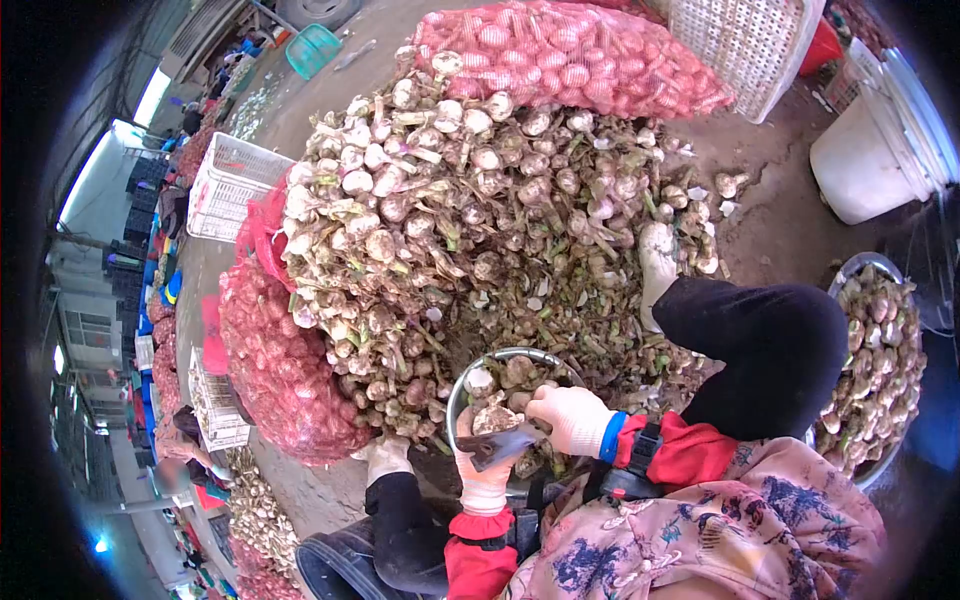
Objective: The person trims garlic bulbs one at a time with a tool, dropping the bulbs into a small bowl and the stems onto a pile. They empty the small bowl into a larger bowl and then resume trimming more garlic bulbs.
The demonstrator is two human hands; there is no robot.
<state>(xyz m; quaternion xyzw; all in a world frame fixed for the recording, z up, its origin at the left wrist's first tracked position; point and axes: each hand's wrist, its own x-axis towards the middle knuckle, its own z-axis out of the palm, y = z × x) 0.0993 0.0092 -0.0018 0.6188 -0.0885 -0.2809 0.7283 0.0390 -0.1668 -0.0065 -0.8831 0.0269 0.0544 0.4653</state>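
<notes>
My left hand, in a pale glove, is closed around a garlic bulb over the rim of a metal basin. A broad dark blade crosses in front of its fingers. At the blade's right end is my right hand, also gloved, with the fingers curled; its grip on the handle is partly hidden. Several garlic bulbs lie in the basin between my legs. Beyond it spreads a big heap of garlic with stalks, and loose trimmings cover the floor nearest the basin.
Red mesh sacks of garlic lie behind the heap and at its left. A second full basin stands at my right, below a white bucket. White crates stand left. Another person works at far left.
</notes>
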